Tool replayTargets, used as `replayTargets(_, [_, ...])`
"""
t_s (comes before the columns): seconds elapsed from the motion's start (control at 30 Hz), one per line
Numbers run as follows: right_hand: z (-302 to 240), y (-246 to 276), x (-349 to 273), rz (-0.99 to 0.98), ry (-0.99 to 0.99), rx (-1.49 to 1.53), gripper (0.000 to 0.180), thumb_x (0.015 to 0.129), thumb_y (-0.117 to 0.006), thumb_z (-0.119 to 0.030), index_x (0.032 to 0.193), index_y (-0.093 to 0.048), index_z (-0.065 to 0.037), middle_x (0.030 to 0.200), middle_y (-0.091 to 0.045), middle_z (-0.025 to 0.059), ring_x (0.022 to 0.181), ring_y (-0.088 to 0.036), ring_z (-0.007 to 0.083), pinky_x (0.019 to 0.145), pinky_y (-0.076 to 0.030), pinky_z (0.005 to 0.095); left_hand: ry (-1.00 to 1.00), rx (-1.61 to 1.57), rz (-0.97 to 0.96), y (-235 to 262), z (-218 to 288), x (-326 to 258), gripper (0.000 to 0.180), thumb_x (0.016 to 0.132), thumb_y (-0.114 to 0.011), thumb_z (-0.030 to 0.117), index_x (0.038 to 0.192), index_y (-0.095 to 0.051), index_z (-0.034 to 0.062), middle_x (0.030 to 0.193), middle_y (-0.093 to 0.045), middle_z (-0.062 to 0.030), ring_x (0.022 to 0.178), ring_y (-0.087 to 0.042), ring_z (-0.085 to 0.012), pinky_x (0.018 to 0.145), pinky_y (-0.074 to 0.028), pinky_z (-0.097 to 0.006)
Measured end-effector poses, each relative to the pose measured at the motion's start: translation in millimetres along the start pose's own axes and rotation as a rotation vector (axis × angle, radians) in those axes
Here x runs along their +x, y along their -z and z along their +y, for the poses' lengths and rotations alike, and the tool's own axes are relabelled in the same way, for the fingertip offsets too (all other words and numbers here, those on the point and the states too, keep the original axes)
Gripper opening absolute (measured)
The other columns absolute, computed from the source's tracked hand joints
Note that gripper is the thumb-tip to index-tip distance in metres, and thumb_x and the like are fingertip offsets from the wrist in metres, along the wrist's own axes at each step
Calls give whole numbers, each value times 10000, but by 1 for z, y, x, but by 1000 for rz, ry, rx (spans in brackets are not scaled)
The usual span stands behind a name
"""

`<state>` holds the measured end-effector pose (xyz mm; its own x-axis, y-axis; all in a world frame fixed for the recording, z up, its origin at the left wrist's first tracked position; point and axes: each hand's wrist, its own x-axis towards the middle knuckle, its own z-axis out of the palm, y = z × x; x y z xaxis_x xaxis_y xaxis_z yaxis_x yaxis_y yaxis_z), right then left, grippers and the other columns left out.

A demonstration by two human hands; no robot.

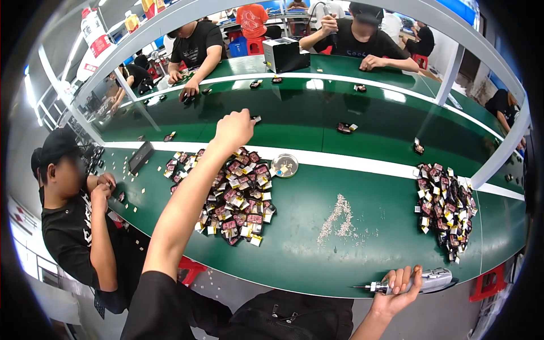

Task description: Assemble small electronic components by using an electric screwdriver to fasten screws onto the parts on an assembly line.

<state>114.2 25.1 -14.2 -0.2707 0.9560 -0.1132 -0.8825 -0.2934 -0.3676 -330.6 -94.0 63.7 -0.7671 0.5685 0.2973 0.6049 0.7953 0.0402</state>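
Observation:
My left hand (234, 130) reaches far forward over the green conveyor belt (300, 122), its fingers curled. At its fingertips is a small black part with a pale tab (256, 119), partly hidden by the hand. Near the table's front edge, my right hand (401, 290) is wrapped around a silver electric screwdriver (436, 280), its thin bit pointing left. Under my left forearm lies a large pile of small black parts (241, 195) with pinkish faces and white and yellow tabs. Right of the pile stands a round dish (284, 165) of tiny pieces. Small screws (340, 221) are scattered mid-table.
Another pile of similar parts (445, 209) lies at the right. Single parts (347, 128) are spaced along the belt. At left, a co-worker (73, 209) sits by a black box (140, 157). Across the belt sit other people. A white frame post (504, 144) rises at right.

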Motion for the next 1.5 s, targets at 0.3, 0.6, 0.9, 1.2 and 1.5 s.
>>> replayTargets(0.3, [-1,6,-1,4,19,-20,73,950,-460,-132,933,-455,-60,498,-272,-42,359,-262,35,365,-303,202,183,59,-265,-78,-5,87,542,810,-593,386,1147,-552,-37,1140,-602,-221,1068,-587,-335,914,-477,-393])
replayTargets(0.6, [-13,16,-2,-111,-66,11,90,958,-448,-138,925,-422,-58,500,-277,-34,371,-272,43,386,-319,215,-302,-89,-146,-50,24,38,418,732,-638,130,1098,-556,-56,1031,-599,-209,941,-587,-377,846,-479,-415])
replayTargets(0.9, [-2,12,-22,-256,-141,-23,99,952,-431,-170,923,-424,-76,503,-347,-23,384,-334,81,439,-365,255,-935,-410,-248,40,106,-239,540,641,-642,-58,1157,-495,-115,1162,-522,-201,1058,-539,-366,877,-482,-418])
replayTargets(1.2, [44,7,-72,-385,-394,-142,64,917,-426,-130,935,-435,-70,501,-365,0,378,-344,107,458,-383,277,-801,-600,-226,9,117,-265,462,635,-658,-79,1082,-542,-73,1102,-561,-172,992,-557,-342,801,-496,-407])
replayTargets(1.5, [71,1,-111,-123,-470,-303,76,913,-469,-83,951,-419,-40,564,-391,43,441,-393,127,436,-377,263,-933,-503,-3,2,124,-276,345,608,-633,6,931,-615,-115,974,-618,-195,843,-620,-296,660,-549,-338])
